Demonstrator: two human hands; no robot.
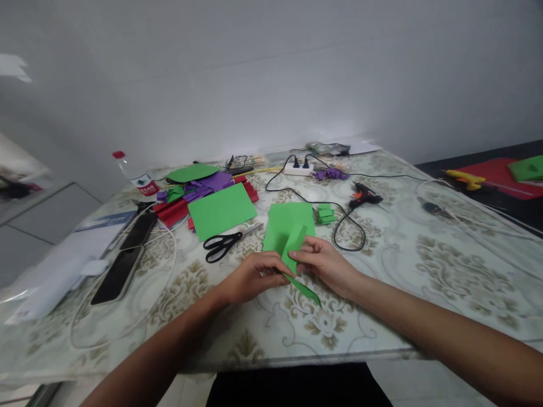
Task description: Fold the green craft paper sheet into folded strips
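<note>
A folded strip of green paper (pixel 297 244) is held between my two hands above the front part of the table. My left hand (pixel 258 274) pinches it at the lower fold, where one flap points down toward me. On the other side, my right hand (pixel 320 261) grips its edge with thumb and fingers. Behind the strip lies a green sheet (pixel 288 217), partly covered by it. Right of that sheet sits a small stack of green folded pieces (pixel 326 214). Black-handled scissors (pixel 227 243) rest to the left, blades pointing right, below another green sheet (pixel 223 210).
A black glue gun (pixel 363 195) and its looping cord lie at right, with a white power strip (pixel 298 169) behind. Red and purple paper (pixel 207 186) is piled at left. Nearby are a bottle (pixel 142 180) and phones (pixel 119 274). A yellow glue gun (pixel 465 179) lies far right.
</note>
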